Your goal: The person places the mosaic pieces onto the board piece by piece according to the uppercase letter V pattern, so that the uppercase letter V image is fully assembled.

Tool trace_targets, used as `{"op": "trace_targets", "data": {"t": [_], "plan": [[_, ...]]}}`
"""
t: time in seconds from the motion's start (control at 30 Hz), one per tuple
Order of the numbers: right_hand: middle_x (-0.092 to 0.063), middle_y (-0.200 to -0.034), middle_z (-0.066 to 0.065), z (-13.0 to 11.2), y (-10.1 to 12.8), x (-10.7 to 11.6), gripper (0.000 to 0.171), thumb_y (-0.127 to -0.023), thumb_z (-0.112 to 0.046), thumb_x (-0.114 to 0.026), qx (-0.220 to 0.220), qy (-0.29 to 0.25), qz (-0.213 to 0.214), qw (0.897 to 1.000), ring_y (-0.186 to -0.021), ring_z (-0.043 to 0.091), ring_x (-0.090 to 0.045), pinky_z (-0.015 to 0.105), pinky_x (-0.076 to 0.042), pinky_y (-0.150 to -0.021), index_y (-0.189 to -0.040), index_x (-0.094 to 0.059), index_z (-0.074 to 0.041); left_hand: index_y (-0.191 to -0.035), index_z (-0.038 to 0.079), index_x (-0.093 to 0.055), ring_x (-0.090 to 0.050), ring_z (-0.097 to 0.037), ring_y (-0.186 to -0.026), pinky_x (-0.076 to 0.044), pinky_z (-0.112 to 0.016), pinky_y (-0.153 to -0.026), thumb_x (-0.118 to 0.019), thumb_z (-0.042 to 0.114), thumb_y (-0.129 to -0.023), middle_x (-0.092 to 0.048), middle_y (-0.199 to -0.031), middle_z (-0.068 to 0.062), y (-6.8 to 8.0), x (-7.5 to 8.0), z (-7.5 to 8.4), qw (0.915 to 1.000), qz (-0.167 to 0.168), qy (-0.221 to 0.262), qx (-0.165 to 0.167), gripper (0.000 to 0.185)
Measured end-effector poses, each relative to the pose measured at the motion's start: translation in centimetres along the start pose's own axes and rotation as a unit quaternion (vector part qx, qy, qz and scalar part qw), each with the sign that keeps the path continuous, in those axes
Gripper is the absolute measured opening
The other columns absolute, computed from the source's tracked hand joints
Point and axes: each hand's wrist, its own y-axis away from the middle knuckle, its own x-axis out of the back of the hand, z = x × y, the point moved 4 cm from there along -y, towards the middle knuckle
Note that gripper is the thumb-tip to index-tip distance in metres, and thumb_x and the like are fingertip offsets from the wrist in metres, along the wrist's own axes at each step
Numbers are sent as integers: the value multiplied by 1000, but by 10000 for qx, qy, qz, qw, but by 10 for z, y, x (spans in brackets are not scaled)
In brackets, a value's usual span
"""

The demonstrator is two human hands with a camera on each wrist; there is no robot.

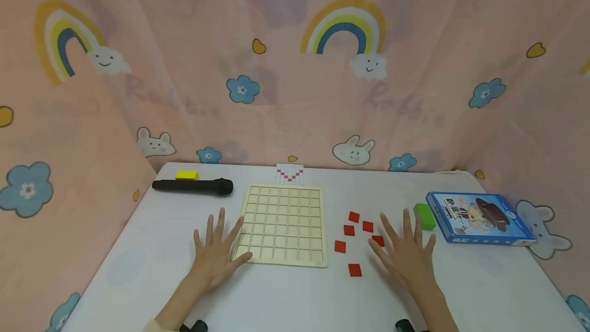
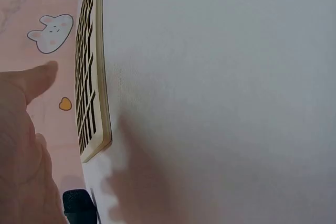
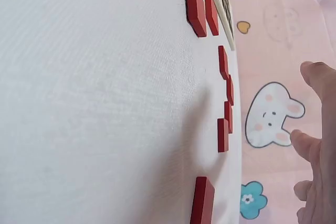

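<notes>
My left hand (image 1: 209, 263) is held over the left edge of a cream grid board (image 1: 278, 224), its fingers spread and holding nothing. In the left wrist view the thumb (image 2: 39, 80) and the hand's shadow lie apart from the board's edge (image 2: 100, 98). Several flat red square tiles (image 1: 349, 230) lie scattered right of the board. Above the rightmost tiles my right hand (image 1: 407, 257) has its fingers spread, also with nothing in it. The right wrist view has a red tile (image 3: 202, 201) on the table below that hand.
A small card with a red zigzag pattern (image 1: 290, 174) stands behind the board. At the back left lie a black microphone (image 1: 191, 186) and a yellow block (image 1: 186, 174). To the right are a green block (image 1: 424, 216) and a blue game box (image 1: 481, 219). Patterned pink cloth hangs behind the white table (image 1: 138, 265).
</notes>
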Motion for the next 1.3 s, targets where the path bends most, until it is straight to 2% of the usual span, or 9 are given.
{"op": "trace_targets", "data": {"t": [0.17,0.33,0.5,0.6,0.7,0.8,0.87,1.1,1.3], "plan": [[-17,-152,29,3,11,7,72,-89,-50,-55,21,-111,-120,9999,-139,50,-6,76,-12,-101,-148,-34,-14,-149,18,-35,-5,-52,-139,-11,-77,-101,-68,48,-83,-8,-157,-24,-2,8,-9,9998,-44,176,-100,79],[-18,-151,30,7,19,14,63,-97,-47,-46,-321,-750,-683,9943,-138,51,-8,74,-15,-101,-145,-38,-8,-134,14,-56,-22,-48,-137,-30,-73,-97,-75,36,-81,-25,-154,-19,-13,17,-13,9973,-575,430,-172,61],[-15,-153,29,14,25,16,60,-100,-45,-42,-841,-1755,-1424,9705,-139,51,-7,75,-12,-101,-143,-41,-4,-122,10,-64,-39,-44,-130,-41,-62,-95,-83,23,-74,-39,-146,-19,-27,25,-11,9889,-966,1009,-499,53],[-17,-153,28,21,29,15,57,-100,-41,-47,-1029,-2145,-1606,9579,-138,51,-11,72,-14,-103,-142,-42,-3,-116,7,-66,-44,-43,-125,-49,-45,-94,-85,16,-70,-44,-140,-21,-32,24,-13,9771,-1206,1583,-749,51],[-20,-153,27,31,34,12,55,-98,-35,-53,-1259,-2466,-1691,9459,-138,49,-16,65,-23,-105,-142,-43,-4,-110,5,-68,-48,-42,-121,-55,-30,-81,-86,12,-67,-45,-138,-22,-37,19,-17,9627,-1495,2092,-843,48],[-24,-152,26,41,39,5,55,-96,-29,-58,-1458,-2775,-1759,9332,-138,48,-19,59,-30,-104,-142,-43,-3,-102,5,-69,-47,-42,-122,-54,-24,-82,-87,8,-64,-46,-137,-20,-39,14,-23,9521,-1639,2444,-829,42],[-28,-150,26,48,43,2,57,-95,-27,-61,-1525,-2946,-1789,9263,-137,47,-22,56,-33,-104,-142,-41,-2,-97,6,-70,-46,-43,-123,-54,-21,-83,-87,8,-63,-47,-136,-19,-40,10,-28,9489,-1642,2553,-864,38],[-42,-142,27,68,53,-5,66,-90,-24,-68,-1628,-3137,-1913,9157,-129,45,-38,40,-46,-97,-143,-39,-1,-83,12,-69,-44,-43,-125,-52,-19,-83,-89,15,-61,-50,-134,-17,-42,2,-40,9424,-1429,2793,-1160,31],[-44,-140,26,78,57,-8,76,-81,-27,-77,-2002,-3401,-2082,8949,-127,45,-39,40,-48,-95,-141,-40,1,-82,13,-69,-43,-42,-127,-53,-20,-84,-90,18,-59,-50,-135,-15,-42,-6,-42,9327,-1467,3129,-1031,31]]}}
